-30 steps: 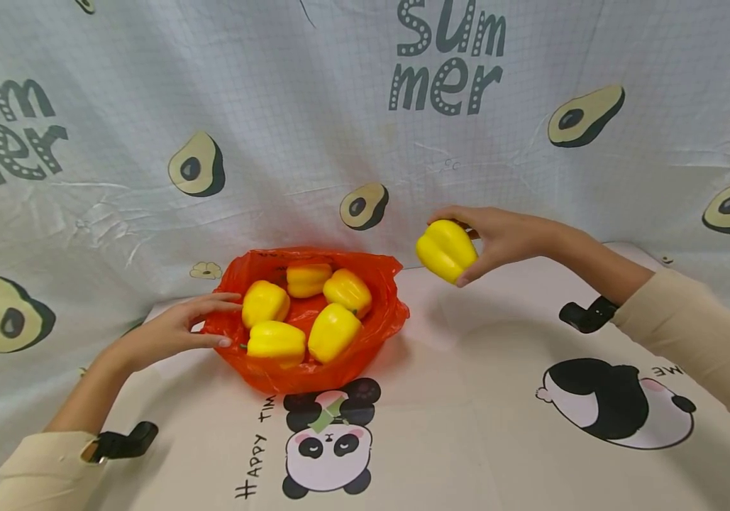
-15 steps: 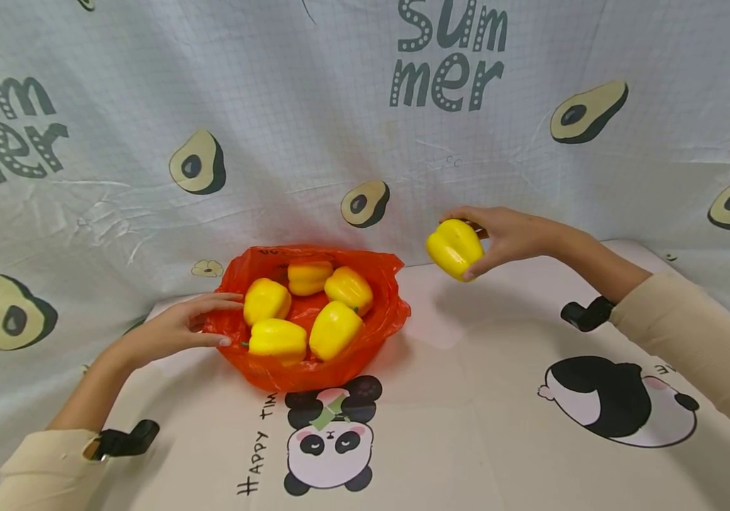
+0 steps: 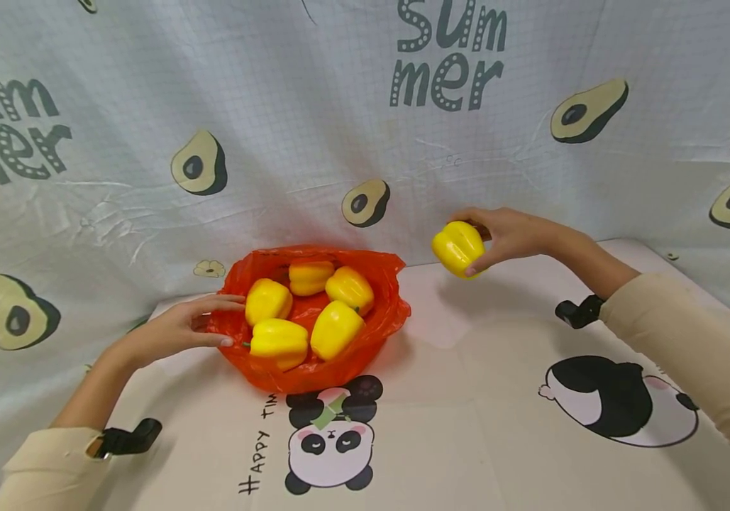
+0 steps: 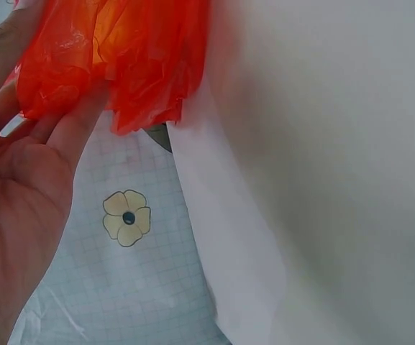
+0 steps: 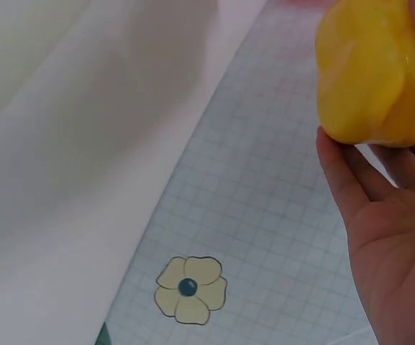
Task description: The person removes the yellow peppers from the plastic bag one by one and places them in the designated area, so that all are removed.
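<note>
In the head view my right hand point(image 3: 511, 235) pinches a yellow bell pepper point(image 3: 458, 248) above the table, to the right of a red plastic bag point(image 3: 396, 301). The right wrist view has this pepper point(image 5: 365, 72) between the fingertips below and the thumb at the upper edge. My left hand point(image 3: 169, 330) touches the left side of the bag, thumb and fingers spread apart. Up close in the left wrist view, the fingers of this hand point(image 4: 20, 172) lie against the crinkled bag point(image 4: 149, 72). Several yellow bell peppers point(image 3: 335, 330) lie inside the wide-mouthed bag.
The bag stands on a pale table point(image 3: 454, 433) printed with pandas. Directly behind the table hangs a white cloth point(image 3: 288, 113) with avocado prints and lettering. A black strap mount point(image 3: 128, 438) is on the left wrist, another mount point(image 3: 578, 312) on the right.
My right hand has drifted slightly right with the bell pepper, away from the bag. The left hand keeps its place at the bag's side.
</note>
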A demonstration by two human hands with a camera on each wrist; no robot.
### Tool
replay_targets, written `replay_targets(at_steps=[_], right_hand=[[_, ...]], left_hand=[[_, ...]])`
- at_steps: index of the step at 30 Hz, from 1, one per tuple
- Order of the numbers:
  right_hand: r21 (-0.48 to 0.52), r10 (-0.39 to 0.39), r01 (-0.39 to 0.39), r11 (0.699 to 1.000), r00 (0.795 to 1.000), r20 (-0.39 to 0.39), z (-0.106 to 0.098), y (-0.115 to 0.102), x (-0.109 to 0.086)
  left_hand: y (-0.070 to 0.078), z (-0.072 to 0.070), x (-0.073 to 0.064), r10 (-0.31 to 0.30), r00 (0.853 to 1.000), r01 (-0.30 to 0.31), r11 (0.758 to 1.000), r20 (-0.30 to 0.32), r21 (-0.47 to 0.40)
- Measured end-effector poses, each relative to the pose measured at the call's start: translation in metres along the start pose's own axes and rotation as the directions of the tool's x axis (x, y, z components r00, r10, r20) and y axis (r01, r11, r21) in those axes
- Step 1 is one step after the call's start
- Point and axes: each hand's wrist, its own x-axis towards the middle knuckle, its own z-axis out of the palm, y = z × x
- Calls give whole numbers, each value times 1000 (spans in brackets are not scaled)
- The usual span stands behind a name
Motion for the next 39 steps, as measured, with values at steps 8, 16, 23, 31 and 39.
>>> replay_targets(at_steps=[8,16,23,31,39], right_hand=[[-9,32,-32,999,999,-4,6,12,5],[-67,61,-63,996,998,-17,16,22,16],[-57,93,-95,994,995,-33,26,34,24],[-12,108,-109,994,993,-52,33,41,30],[24,101,-100,995,995,-27,38,46,31]], left_hand=[[-1,0,0,6,1000,-6,999,1,-42],[-3,1,0,-4,1000,4,999,2,-38],[-6,0,1,-30,999,31,998,17,-59],[-7,1,-1,-34,999,35,997,16,-74],[-6,1,0,-28,999,30,997,20,-70]])
